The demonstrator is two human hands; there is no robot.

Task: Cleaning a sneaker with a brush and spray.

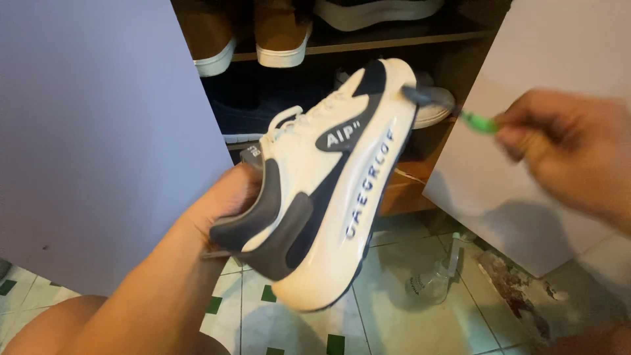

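Head view: both hands busy w/ a sneaker at an open shoe cupboard.

L hand [227, 197] fingers curled round the heel of the white/dark-grey sneaker [328, 190], held up tilted, toe away; lettering runs along its side & sole edge. R hand [572, 148] pinches a green-handled brush [453, 108], bristle end touching the toe. Behind: brown shoes [279, 33] on shelf [394, 41], white doors [98, 131] either side, tiled floor [394, 309].

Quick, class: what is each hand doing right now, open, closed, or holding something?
Left hand: closed on the heel of the white and grey sneaker.
Right hand: closed on the green-handled brush, bristles at the sneaker's toe.
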